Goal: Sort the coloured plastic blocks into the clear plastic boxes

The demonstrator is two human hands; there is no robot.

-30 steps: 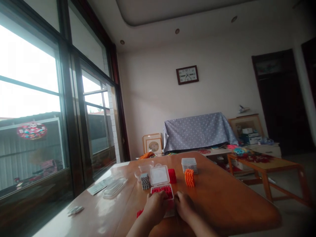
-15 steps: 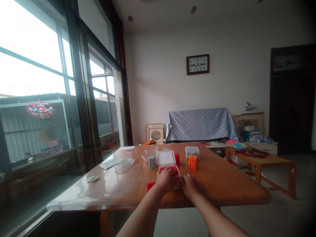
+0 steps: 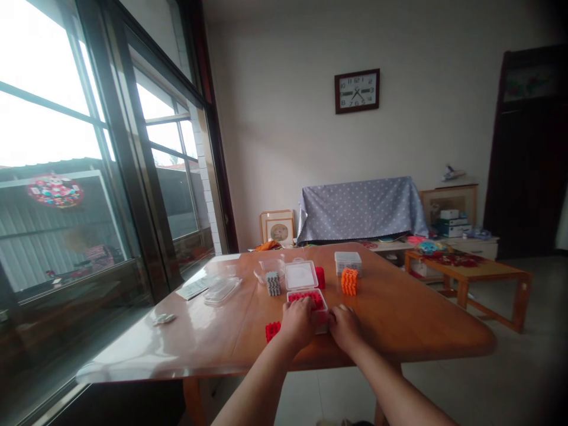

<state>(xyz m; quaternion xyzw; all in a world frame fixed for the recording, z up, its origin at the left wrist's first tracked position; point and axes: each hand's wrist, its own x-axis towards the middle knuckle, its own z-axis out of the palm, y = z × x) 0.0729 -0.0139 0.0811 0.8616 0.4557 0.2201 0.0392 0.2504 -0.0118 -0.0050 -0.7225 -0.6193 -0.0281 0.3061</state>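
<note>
A small clear plastic box (image 3: 320, 324) with its lid (image 3: 302, 275) tipped back stands near the table's front edge. Red bumpy plastic pieces (image 3: 316, 299) fill its top. My left hand (image 3: 298, 324) reaches over the box's left side, fingers bent down among the red pieces; the fingertips are hidden. Curled against the right wall of the box is my right hand (image 3: 347, 329). A red block of pieces (image 3: 272, 331) lies left of my left wrist. Behind the box are a grey stack (image 3: 273, 284), another red stack (image 3: 320, 277) and an orange stack (image 3: 349, 282).
A closed clear box (image 3: 348, 262) sits behind the orange stack. Clear containers (image 3: 222, 290), a paper sheet (image 3: 192, 289) and a small white packet (image 3: 164, 319) lie on the left of the wooden table (image 3: 399, 319). A low bench (image 3: 470, 273) stands at the right.
The camera view has tilted down and shifted slightly. Both hands stay at the box in nearly the same pose, and the stacks have not moved on the table.
</note>
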